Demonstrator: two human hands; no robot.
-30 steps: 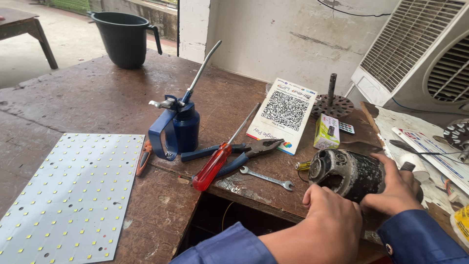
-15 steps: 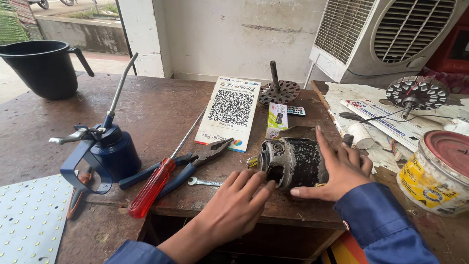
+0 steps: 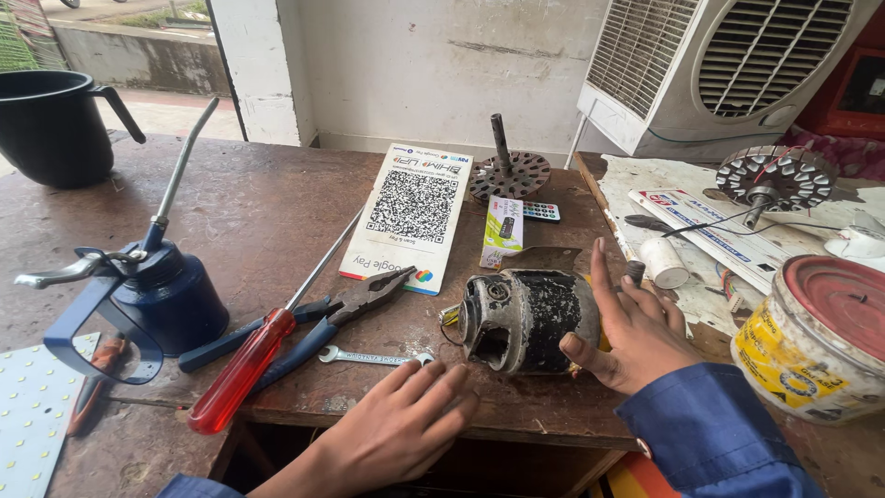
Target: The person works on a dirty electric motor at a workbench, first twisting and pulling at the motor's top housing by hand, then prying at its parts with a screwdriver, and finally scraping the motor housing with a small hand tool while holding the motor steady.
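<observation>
A dirty black electric motor (image 3: pixel 525 318) lies on its side near the front edge of a worn brown table (image 3: pixel 267 212). My right hand (image 3: pixel 631 327) rests against the motor's right end, fingers spread, thumb under its body. My left hand (image 3: pixel 401 424) lies flat and empty on the table edge just in front of the motor, its fingertips beside a small spanner (image 3: pixel 373 356). Left of that lie blue-handled pliers (image 3: pixel 304 327) and a red-handled screwdriver (image 3: pixel 263 346).
A blue oil can (image 3: pixel 152 290) with a long spout stands at left, a white LED panel (image 3: pixel 32 406) below it, a black jug (image 3: pixel 51 124) far left. A printed card (image 3: pixel 413 214), a rotor disc (image 3: pixel 509 173), a small box (image 3: pixel 503 231), a yellow tin (image 3: pixel 816 341) and an air cooler (image 3: pixel 728 65) surround the motor.
The view has swung right and closer. My left hand has come off the motor down to the table edge; my right hand stays at the motor's right end.
</observation>
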